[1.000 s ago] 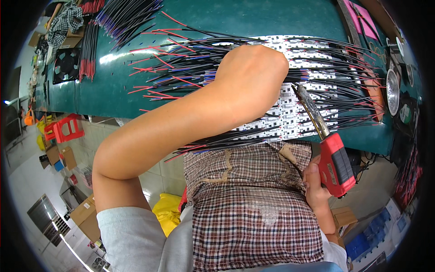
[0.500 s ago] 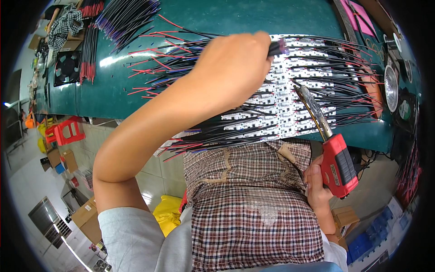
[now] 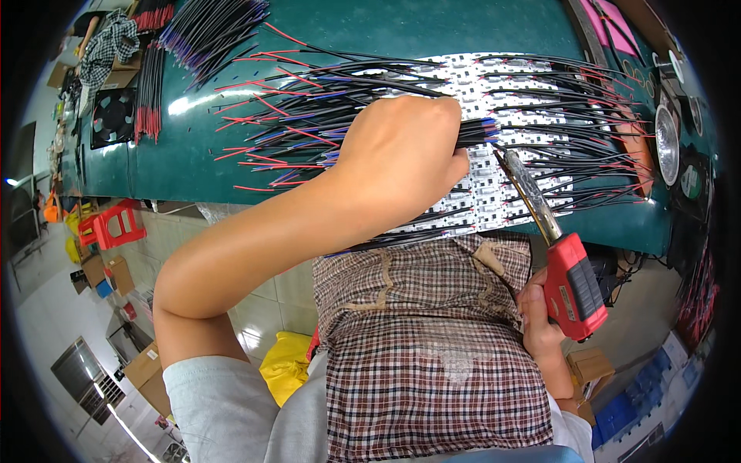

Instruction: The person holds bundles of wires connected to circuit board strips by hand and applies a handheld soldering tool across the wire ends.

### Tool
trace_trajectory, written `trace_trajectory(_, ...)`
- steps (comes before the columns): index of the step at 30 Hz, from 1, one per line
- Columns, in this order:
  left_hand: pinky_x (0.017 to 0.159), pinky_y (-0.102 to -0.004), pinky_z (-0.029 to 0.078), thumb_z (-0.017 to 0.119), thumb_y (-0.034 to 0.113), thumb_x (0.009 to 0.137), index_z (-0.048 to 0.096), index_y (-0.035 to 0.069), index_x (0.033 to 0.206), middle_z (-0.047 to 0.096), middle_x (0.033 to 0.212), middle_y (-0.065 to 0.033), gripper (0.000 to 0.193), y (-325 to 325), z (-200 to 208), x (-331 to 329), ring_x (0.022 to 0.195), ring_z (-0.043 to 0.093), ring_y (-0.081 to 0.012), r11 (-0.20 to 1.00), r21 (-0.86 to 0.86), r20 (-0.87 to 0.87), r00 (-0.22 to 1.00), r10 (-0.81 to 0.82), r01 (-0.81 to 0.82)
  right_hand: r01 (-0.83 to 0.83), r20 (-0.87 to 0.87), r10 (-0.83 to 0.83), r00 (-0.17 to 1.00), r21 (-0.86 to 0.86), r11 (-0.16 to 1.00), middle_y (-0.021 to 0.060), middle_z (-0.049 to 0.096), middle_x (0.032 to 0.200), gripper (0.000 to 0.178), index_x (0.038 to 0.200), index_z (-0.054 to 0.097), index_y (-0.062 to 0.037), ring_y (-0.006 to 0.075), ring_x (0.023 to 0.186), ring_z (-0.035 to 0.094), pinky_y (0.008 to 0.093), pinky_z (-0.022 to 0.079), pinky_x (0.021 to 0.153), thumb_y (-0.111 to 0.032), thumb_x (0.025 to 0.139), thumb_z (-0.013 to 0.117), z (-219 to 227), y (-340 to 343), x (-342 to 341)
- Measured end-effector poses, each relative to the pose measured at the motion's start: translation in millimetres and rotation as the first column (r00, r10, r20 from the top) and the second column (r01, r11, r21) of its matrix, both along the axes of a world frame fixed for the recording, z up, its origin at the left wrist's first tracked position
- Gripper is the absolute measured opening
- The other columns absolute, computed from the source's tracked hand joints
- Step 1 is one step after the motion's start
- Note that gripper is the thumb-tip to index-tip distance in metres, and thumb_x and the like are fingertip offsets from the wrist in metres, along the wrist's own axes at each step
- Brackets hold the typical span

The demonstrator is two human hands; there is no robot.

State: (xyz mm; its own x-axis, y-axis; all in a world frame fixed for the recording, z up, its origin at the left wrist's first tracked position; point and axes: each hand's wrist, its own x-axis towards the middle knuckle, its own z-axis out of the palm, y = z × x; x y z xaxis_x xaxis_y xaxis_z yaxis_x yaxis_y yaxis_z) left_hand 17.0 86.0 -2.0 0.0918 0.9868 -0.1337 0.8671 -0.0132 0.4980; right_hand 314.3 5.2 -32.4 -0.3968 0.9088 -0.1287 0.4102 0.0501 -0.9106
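two hands at work over a green surface (image 3: 432, 31). left hand (image 3: 401, 154) laid knuckles-up across the middle, fingers curled down and closed on a bundle of wires (image 3: 475, 133), blue and red tips poking out just past the thumb side. right hand (image 3: 540, 316) low at the right, below the surface edge, fingers wrapped tight round the red handle of a soldering iron (image 3: 567, 282). metal shaft of the iron angled up and left, tip close beside the wire ends and over the white strips (image 3: 494, 197). strips laid in rows across the right half of the surface, mostly under a spread of black and red wires (image 3: 309, 116) fanning left and right. more wires in a loose heap (image 3: 208, 27) at the top left, another red-tipped bunch (image 3: 150, 92) beside a small black fan (image 3: 114, 116). round shiny dish (image 3: 665, 145) at the far right edge. checked apron (image 3: 432, 347) in the lower centre, between the forearms. red stool (image 3: 112, 225) and yellow bag (image 3: 285, 363) on the tiled floor (image 3: 46, 324) at the left, cardboard boxes (image 3: 147, 374) near them. cannot tell whether the iron tip touches a strip.
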Motion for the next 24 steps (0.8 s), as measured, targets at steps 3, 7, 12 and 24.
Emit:
trace_trajectory(3,0.064,-0.0451,0.051,0.067,0.017,0.079,0.062,-0.002,0.08,0.065,0.069,-0.0187,0.019,1,-3,1,0.067,0.064,-0.0373,1.0,0.023,-0.02,1.0,-0.009,0.01,0.02,0.03,-0.02,0.999,-0.017,1.0,0.0021,0.049,0.07,0.021,0.114,0.05,0.0041,0.0067,0.052,0.042,0.0221,0.037,0.05,-0.007,0.096,0.053,-5,-9,5)
trace_trajectory(7,0.064,-0.0449,0.051,0.068,0.017,0.079,0.061,-0.001,0.077,0.065,0.068,-0.0176,0.02,-2,-6,3,0.067,0.065,-0.0364,0.999,0.039,-0.03,1.0,-0.003,0.005,0.019,0.052,-0.016,0.999,-0.059,0.998,0.0019,0.051,0.071,0.03,0.123,0.049,0.0031,0.0063,0.056,0.045,0.0217,0.038,0.052,-0.009,0.096,0.055,-6,-12,7)
trace_trajectory(12,0.063,-0.0447,0.051,0.07,0.018,0.078,0.059,0.0,0.074,0.065,0.068,-0.0167,0.022,-3,-9,5,0.066,0.065,-0.0356,0.997,0.077,-0.036,0.999,-0.006,0.008,-0.02,0.108,0.03,0.994,-0.089,0.996,0.002,0.052,0.072,0.026,0.119,0.051,0.0016,0.0062,0.057,0.046,0.0221,0.039,0.052,-0.012,0.097,0.055,-10,-12,9)
trace_trajectory(24,0.061,-0.0446,0.051,0.072,0.017,0.076,0.06,0.0,0.075,0.065,0.068,-0.0163,0.021,-2,-8,11,0.066,0.065,-0.0353,0.999,0.029,-0.079,0.997,-0.021,0.023,0.067,0.127,-0.053,0.99,-0.105,0.992,0.0124,0.062,0.088,0.019,0.101,0.065,0.0006,0.0241,0.075,0.063,0.0343,0.05,0.066,-0.006,0.084,0.069,-1,-2,-7)
